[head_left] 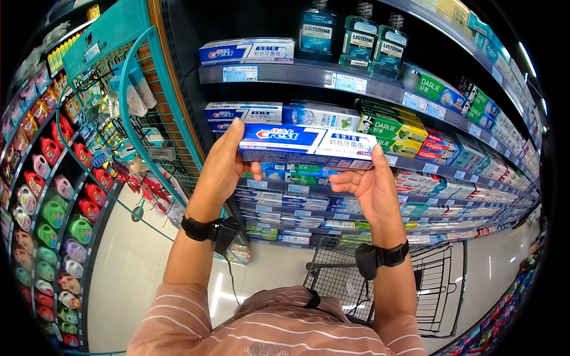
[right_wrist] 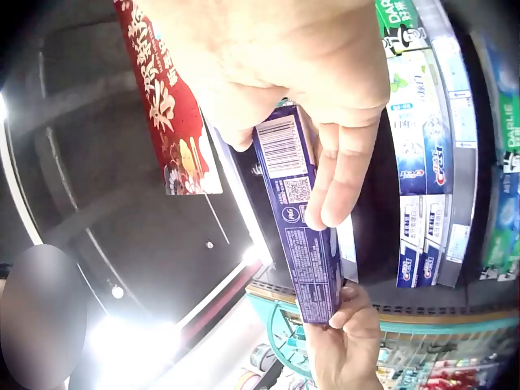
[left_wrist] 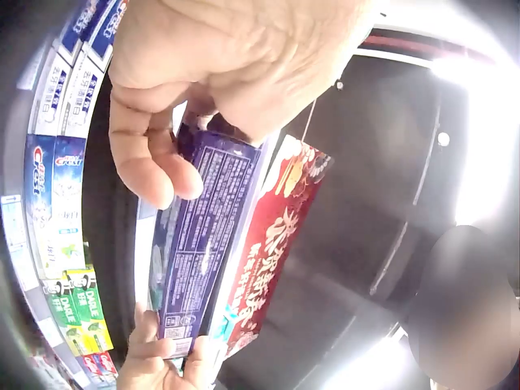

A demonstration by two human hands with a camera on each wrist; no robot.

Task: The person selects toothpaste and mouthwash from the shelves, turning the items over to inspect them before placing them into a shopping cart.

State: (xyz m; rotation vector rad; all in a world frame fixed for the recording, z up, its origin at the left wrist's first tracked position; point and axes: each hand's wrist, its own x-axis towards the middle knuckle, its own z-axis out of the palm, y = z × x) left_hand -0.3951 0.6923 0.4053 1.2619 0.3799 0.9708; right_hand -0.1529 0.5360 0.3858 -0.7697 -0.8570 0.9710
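A long blue and white Crest toothpaste box (head_left: 309, 142) is held level in front of the shelves, its brand face turned up toward the head camera. My left hand (head_left: 219, 166) grips its left end, thumb on the near top corner and fingers curled beneath. At the other end my right hand (head_left: 374, 187) pinches it, with the thumb at the right edge. Both wrist views show the purple printed side of the box (left_wrist: 203, 236), and the right one also a barcode near the right fingers (right_wrist: 329, 179).
Shelves hold more Crest boxes (head_left: 246, 51), Listerine bottles (head_left: 316, 32) and Darlie boxes (head_left: 436, 89). A wire shopping cart (head_left: 338, 270) stands below on the right. To the left are a teal wire rack (head_left: 127, 77) and rows of detergent bottles (head_left: 53, 210). A red sign (left_wrist: 280, 227) hangs overhead.
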